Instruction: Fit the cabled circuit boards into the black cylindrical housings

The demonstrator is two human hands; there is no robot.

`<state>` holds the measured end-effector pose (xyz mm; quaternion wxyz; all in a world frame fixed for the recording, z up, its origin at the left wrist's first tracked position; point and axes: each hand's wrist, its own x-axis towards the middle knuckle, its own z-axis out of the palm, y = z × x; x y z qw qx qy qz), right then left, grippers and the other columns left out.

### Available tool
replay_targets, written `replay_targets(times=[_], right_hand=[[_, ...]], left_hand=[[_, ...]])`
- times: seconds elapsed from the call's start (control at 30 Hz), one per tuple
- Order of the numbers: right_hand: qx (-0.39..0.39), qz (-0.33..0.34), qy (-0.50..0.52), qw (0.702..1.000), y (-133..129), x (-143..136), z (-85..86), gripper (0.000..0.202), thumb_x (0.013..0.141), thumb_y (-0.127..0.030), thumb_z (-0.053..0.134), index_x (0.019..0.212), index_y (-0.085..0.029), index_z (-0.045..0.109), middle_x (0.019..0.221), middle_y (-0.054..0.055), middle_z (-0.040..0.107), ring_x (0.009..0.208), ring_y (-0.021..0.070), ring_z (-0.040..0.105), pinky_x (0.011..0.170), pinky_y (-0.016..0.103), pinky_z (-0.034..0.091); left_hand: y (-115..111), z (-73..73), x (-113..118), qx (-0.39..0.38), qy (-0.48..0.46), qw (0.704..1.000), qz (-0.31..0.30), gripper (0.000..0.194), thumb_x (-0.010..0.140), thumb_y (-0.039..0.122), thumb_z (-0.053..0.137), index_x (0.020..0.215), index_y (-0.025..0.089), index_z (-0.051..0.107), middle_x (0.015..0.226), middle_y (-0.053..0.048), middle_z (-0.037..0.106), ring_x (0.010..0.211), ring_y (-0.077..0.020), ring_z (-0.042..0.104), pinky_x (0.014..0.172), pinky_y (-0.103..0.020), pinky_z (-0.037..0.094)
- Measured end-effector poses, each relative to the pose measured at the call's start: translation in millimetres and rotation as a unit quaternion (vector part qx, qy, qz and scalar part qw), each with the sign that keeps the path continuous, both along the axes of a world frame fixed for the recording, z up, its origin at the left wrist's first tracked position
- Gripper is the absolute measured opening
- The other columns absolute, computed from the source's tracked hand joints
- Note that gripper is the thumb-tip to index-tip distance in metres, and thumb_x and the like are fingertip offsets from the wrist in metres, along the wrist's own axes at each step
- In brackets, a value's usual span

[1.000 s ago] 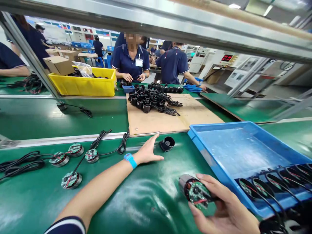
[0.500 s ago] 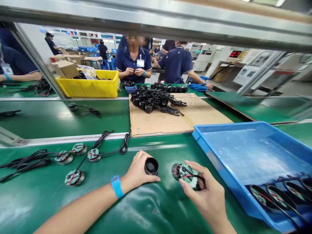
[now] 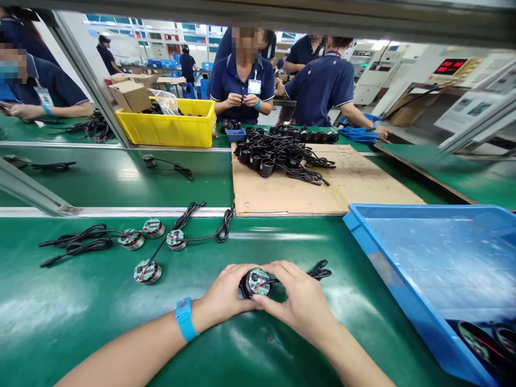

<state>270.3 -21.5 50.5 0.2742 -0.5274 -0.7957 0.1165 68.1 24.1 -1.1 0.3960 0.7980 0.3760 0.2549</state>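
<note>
My left hand (image 3: 229,290), with a blue band at the wrist, is wrapped round a black round housing (image 3: 244,287) above the green mat. A round motor part with a green circuit board (image 3: 259,281) sits at the housing's mouth, board facing up. My right hand (image 3: 296,295) grips this part's edge between thumb and fingers. Its black cable (image 3: 320,270) runs under my right hand and comes out beyond it. How deep the part sits in the housing is hidden by my fingers.
Several similar board parts (image 3: 148,271) with cables lie at the left. A blue tray (image 3: 374,269) at the right holds black units. Cardboard (image 3: 282,199) beyond bears a pile of cabled housings (image 3: 266,167). A yellow bin (image 3: 165,126) and people are across the bench.
My right hand has moved left and brought the board part to the housing in my left hand. The two hands now meet. The camera view has shifted.
</note>
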Motion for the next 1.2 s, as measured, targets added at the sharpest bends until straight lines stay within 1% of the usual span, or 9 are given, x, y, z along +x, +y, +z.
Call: replay_targets(times=[0.27,0.43,0.5,0.57,0.63,0.87,0.97,1.1,1.2], right_hand=[[-0.083,0.013,0.073,0.994,3.7,-0.1,-10.2,0.024,0.092,-0.04,0.07,0.109,-0.024,0.067,0.107,0.007,0.07,0.099,0.024,0.065,0.087,0.039,0.056],[-0.037,0.011,-0.002,0.999,4.8,33.0,-26.5,0.071,0.079,-0.052,0.08,0.14,-0.028,0.055,0.142,0.013,0.059,0.129,0.0326,0.056,0.105,0.053,0.048],[-0.021,-0.006,-0.038,0.999,3.3,49.8,-31.1,0.046,0.085,-0.043,0.074,0.127,-0.027,0.063,0.13,0.012,0.067,0.12,0.032,0.063,0.105,0.057,0.046],[-0.017,-0.026,-0.033,0.999,-1.4,59.2,-32.0,0.014,0.095,-0.027,0.057,0.104,-0.024,0.067,0.099,0.007,0.074,0.091,0.0243,0.071,0.09,0.045,0.055],[-0.007,-0.04,-0.004,0.999,-7.8,59.7,-28.8,0.018,0.099,-0.022,0.044,0.099,-0.023,0.062,0.082,0.003,0.071,0.072,0.0191,0.069,0.071,0.032,0.056],[0.04,-0.093,0.025,0.995,-18.3,46.7,-18.3,0.014,0.102,-0.027,0.044,0.1,-0.024,0.057,0.072,-0.001,0.07,0.058,0.0172,0.068,0.051,0.025,0.051],[0.072,-0.087,0.055,0.992,-18.8,45.1,-19.3,0.013,0.102,-0.027,0.046,0.104,-0.023,0.058,0.077,0.001,0.072,0.062,0.0172,0.07,0.055,0.025,0.053],[0.053,-0.08,0.059,0.994,-18.7,42.3,-21.4,0.014,0.101,-0.025,0.045,0.101,-0.023,0.059,0.076,0.001,0.072,0.061,0.0172,0.07,0.053,0.025,0.052],[0.045,-0.086,0.081,0.992,-19.1,41.6,-24.5,0.014,0.103,-0.026,0.044,0.101,-0.023,0.058,0.074,0.0,0.07,0.06,0.016,0.068,0.054,0.024,0.052]], left_hand=[[1.9,-3.1,-3.5,-0.022,-0.038,0.999,-0.024,0.08,0.066,0.036,0.094,0.136,0.027,0.056,0.135,-0.005,0.068,0.123,-0.029,0.064,0.107,-0.041,0.048],[4.3,13.9,-8.9,-0.019,-0.026,0.999,-0.007,0.069,0.069,0.041,0.092,0.13,0.026,0.061,0.131,-0.005,0.07,0.125,-0.0319,0.064,0.111,-0.046,0.048],[3.9,30.0,-13.7,0.006,-0.021,1.0,0.019,0.067,0.072,0.044,0.089,0.13,0.026,0.061,0.13,-0.005,0.071,0.133,-0.0335,0.058,0.119,-0.051,0.041],[2.8,44.1,-18.2,0.064,-0.041,0.996,0.04,0.066,0.076,0.045,0.086,0.133,0.027,0.057,0.132,-0.004,0.07,0.133,-0.0319,0.059,0.125,-0.053,0.032],[2.8,49.0,-20.5,0.116,-0.069,0.99,0.042,0.067,0.08,0.046,0.083,0.137,0.027,0.053,0.137,-0.006,0.067,0.13,-0.0301,0.062,0.127,-0.054,0.026],[15.4,22.0,-16.3,0.033,0.029,0.998,-0.043,0.075,0.074,0.055,0.085,0.136,0.024,0.056,0.139,-0.011,0.065,0.141,-0.0395,0.049,0.12,-0.06,0.037],[16.5,23.5,-13.2,0.051,-0.017,0.998,-0.019,0.078,0.077,0.053,0.083,0.142,0.025,0.05,0.142,-0.011,0.063,0.136,-0.0355,0.055,0.124,-0.059,0.029],[19.0,24.9,-9.5,0.022,0.038,0.994,-0.096,0.076,0.074,0.054,0.086,0.137,0.023,0.056,0.138,-0.013,0.066,0.137,-0.0395,0.054,0.118,-0.058,0.039],[20.3,24.8,-8.8,0.015,-0.001,0.996,-0.084,0.078,0.075,0.056,0.084,0.14,0.025,0.053,0.138,-0.011,0.065,0.138,-0.037,0.053,0.122,-0.056,0.033]])
